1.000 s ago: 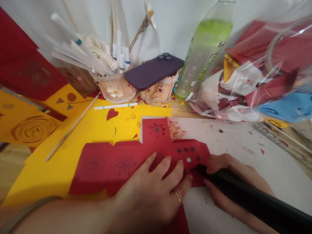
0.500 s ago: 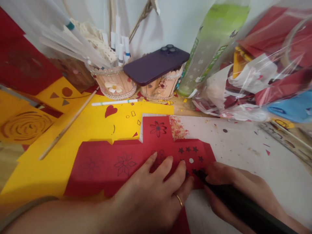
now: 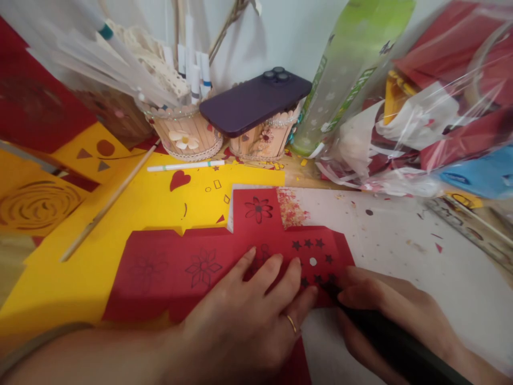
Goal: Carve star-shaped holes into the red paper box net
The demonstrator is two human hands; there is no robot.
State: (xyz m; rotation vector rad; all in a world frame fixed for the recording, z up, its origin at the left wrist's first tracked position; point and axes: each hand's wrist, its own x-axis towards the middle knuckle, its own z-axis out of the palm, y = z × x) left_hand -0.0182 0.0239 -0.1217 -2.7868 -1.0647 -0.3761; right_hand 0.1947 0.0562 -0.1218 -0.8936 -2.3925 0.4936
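Note:
A red card sheet, cut like an unfolded box, lies in front of me. It bears drawn flowers, a cut-out flower and a ring of dark stars around a white hole. My left hand rests flat on its middle with fingers spread, a gold ring on one of them. Gripped in my right hand is a long black pen-shaped craft knife, its tip down at the lower stars. The tip itself is too dark to make out, and my left hand covers part of the drawing near the centre.
Yellow card lies underneath at left, carrying a wooden stick and a red heart. A white board with scraps is at right. Behind stand decorated cups, a phone, a green bottle and a plastic bag.
The view has shifted slightly. My left hand stays pressed on the red card, and the craft knife's tip has barely moved at the lower stars.

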